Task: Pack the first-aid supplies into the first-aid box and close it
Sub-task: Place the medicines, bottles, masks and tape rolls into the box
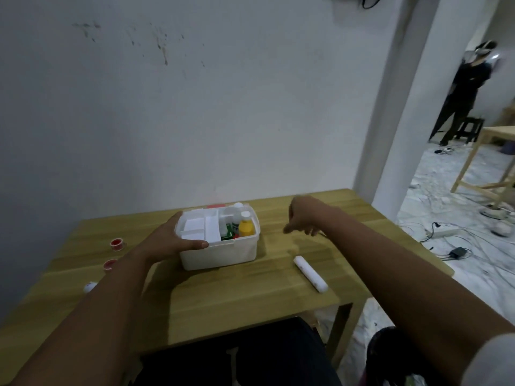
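A white first-aid box (pixel 220 253) stands open on the wooden table (pixel 223 296). Inside it are a white tray with white packets, a yellow bottle (pixel 246 227), a white bottle (pixel 237 211) and something green. My left hand (pixel 170 239) grips the box's left front rim, thumb along the front edge. My right hand (pixel 301 218) hovers to the right of the box, fingers loosely curled downward and holding nothing. A white roll (pixel 310 274) lies on the table to the right. Two red tape rolls (pixel 117 243) (pixel 110 264) and a small white item (pixel 89 287) lie at the left.
A white wall stands right behind the table. To the right, a pillar, then a floor strewn with cables and a power strip (pixel 443 232). Another person (pixel 462 93) stands far back beside a second wooden table (pixel 496 162). My dark-clothed legs are under the table's near edge.
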`<state>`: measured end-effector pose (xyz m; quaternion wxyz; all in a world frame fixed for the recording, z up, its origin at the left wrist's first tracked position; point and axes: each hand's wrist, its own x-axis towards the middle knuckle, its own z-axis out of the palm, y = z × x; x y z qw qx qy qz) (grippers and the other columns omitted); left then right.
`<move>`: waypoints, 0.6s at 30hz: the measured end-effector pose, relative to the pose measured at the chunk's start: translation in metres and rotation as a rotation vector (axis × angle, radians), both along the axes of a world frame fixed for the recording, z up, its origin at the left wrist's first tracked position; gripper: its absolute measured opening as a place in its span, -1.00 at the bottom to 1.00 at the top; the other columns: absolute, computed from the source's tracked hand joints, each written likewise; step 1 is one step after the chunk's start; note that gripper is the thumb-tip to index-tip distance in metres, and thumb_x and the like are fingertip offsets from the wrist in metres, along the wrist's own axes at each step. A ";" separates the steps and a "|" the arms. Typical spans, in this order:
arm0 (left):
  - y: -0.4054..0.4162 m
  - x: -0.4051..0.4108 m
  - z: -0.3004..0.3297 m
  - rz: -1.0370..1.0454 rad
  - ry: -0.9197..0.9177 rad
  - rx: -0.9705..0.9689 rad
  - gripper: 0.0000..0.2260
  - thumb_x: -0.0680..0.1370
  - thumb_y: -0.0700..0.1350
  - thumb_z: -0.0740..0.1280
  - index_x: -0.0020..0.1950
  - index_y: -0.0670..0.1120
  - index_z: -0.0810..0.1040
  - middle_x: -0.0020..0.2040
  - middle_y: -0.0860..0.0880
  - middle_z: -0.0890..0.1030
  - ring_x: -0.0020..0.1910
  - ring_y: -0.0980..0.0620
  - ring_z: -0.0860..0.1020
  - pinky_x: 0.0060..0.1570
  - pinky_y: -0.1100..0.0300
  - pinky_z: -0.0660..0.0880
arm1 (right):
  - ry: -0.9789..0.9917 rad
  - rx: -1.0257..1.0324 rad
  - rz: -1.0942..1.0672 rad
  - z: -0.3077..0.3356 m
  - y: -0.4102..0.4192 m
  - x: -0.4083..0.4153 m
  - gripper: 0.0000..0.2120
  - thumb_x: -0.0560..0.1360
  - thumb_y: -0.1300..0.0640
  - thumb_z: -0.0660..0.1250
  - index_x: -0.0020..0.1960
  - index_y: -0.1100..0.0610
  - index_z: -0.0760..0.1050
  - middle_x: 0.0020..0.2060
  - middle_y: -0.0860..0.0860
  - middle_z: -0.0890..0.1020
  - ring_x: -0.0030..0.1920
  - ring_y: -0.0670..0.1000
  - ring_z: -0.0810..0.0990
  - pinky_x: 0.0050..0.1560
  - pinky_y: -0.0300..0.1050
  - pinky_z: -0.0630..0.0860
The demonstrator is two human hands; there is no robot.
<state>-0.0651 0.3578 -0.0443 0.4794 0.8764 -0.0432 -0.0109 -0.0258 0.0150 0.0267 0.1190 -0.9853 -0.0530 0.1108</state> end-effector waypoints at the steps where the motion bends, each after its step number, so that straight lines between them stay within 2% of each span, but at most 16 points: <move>1: 0.000 0.000 0.001 -0.003 -0.001 -0.007 -0.13 -0.03 0.42 0.60 0.21 0.36 0.34 0.15 0.29 0.48 0.13 0.18 0.49 -0.07 0.23 0.48 | 0.077 -0.042 -0.022 -0.012 -0.010 -0.005 -0.56 0.38 -0.06 0.62 -0.02 0.29 0.63 -0.19 0.15 0.73 -0.21 0.13 0.76 -0.20 0.03 0.73; 4: -0.001 -0.004 0.004 -0.018 0.000 -0.022 -0.16 -0.05 0.41 0.60 0.14 0.40 0.32 0.12 0.34 0.45 0.08 0.25 0.47 -0.09 0.24 0.49 | 0.300 -0.135 -0.063 -0.044 -0.026 -0.021 -0.43 0.30 -0.12 0.66 0.08 0.26 0.61 -0.08 0.14 0.74 -0.12 0.12 0.76 -0.07 0.10 0.72; 6: -0.001 -0.003 0.003 -0.014 0.004 -0.010 -0.12 -0.04 0.41 0.59 0.20 0.38 0.32 0.15 0.28 0.46 0.12 0.14 0.48 -0.05 0.18 0.51 | 0.346 -0.164 -0.079 -0.058 -0.033 -0.017 -0.45 0.29 -0.09 0.64 0.13 0.20 0.63 -0.04 0.12 0.75 -0.05 0.10 0.76 0.02 0.16 0.70; 8: -0.002 -0.002 0.002 -0.007 0.008 0.015 -0.06 -0.04 0.43 0.58 0.27 0.34 0.29 0.23 0.17 0.46 0.22 0.03 0.45 0.04 0.08 0.53 | 0.293 -0.212 -0.074 -0.067 -0.039 -0.004 -0.49 0.22 -0.09 0.60 0.08 0.14 0.67 -0.11 0.08 0.75 -0.07 0.10 0.74 0.01 0.24 0.68; 10: -0.001 -0.001 0.001 -0.010 0.011 0.013 -0.04 -0.05 0.44 0.58 0.28 0.33 0.30 0.26 0.14 0.45 0.24 0.01 0.44 0.06 0.06 0.53 | 0.157 -0.243 -0.069 -0.075 -0.045 0.002 -0.53 0.18 -0.11 0.51 -0.01 0.15 0.68 -0.19 0.06 0.70 -0.13 0.13 0.69 -0.04 0.23 0.68; 13: 0.000 0.001 0.000 -0.016 0.003 -0.013 -0.16 -0.03 0.40 0.61 0.18 0.40 0.34 0.18 0.27 0.47 0.21 0.04 0.46 0.08 0.04 0.55 | -0.050 -0.231 -0.074 -0.068 -0.049 -0.005 -0.69 0.46 -0.12 0.38 -0.09 0.13 0.48 -0.17 0.04 0.53 -0.15 0.11 0.54 -0.04 -0.02 0.53; 14: 0.001 0.001 0.000 -0.015 0.005 -0.018 -0.19 -0.01 0.38 0.62 0.15 0.42 0.34 0.16 0.31 0.46 0.21 0.04 0.46 0.09 0.03 0.55 | -0.082 -0.248 -0.096 -0.067 -0.050 -0.005 -0.68 0.53 -0.14 0.35 -0.05 0.13 0.46 -0.09 0.05 0.52 -0.08 0.13 0.55 0.00 0.01 0.50; 16: 0.001 0.002 -0.001 -0.013 0.010 -0.024 -0.23 0.04 0.33 0.63 0.15 0.42 0.34 0.16 0.34 0.45 0.21 0.04 0.46 0.07 0.05 0.55 | -0.066 -0.281 -0.180 -0.066 -0.053 -0.002 -0.56 0.55 -0.19 0.33 0.24 0.11 0.47 0.24 0.14 0.47 0.25 0.22 0.49 0.20 0.20 0.43; 17: 0.000 0.002 -0.001 -0.012 0.009 -0.022 -0.23 0.05 0.30 0.63 0.18 0.40 0.35 0.17 0.31 0.47 0.22 0.04 0.46 0.05 0.07 0.55 | -0.029 -0.277 -0.215 -0.068 -0.056 0.002 -0.48 0.54 -0.21 0.33 0.34 0.10 0.43 0.33 0.16 0.42 0.35 0.25 0.43 0.26 0.26 0.38; 18: 0.001 0.003 -0.001 -0.006 0.008 -0.016 -0.20 0.07 0.28 0.63 0.23 0.36 0.36 0.20 0.25 0.49 0.24 0.02 0.46 0.06 0.06 0.55 | 0.015 -0.258 -0.246 -0.070 -0.060 0.005 -0.45 0.53 -0.24 0.32 0.37 0.09 0.43 0.35 0.16 0.43 0.36 0.25 0.42 0.28 0.27 0.37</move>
